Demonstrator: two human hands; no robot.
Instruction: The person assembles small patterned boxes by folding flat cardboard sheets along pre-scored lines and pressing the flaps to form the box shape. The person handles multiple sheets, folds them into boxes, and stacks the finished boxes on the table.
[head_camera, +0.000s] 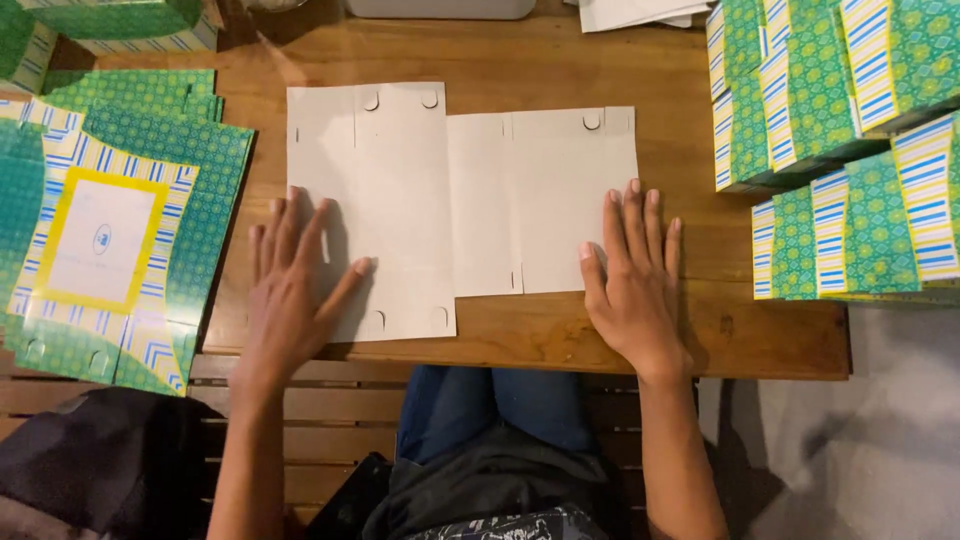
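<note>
Pressing flat with fingers spread, the left hand (290, 290) and right hand (632, 280) rest on a white unfolded carton blank (450, 200), each grip apart, clamping nothing. The blank lies mid-surface (620, 340). Flat green patterned blanks (110, 240) lie left; folded green boxes (840, 130) stand stacked far right.

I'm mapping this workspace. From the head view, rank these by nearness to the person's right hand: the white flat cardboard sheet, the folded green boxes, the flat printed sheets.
1. White flat cardboard sheet: centre of the table, under the right hand.
2. Folded green boxes: stacked at the table's right edge.
3. Flat printed sheets: piled far left, beyond the left hand.
</note>
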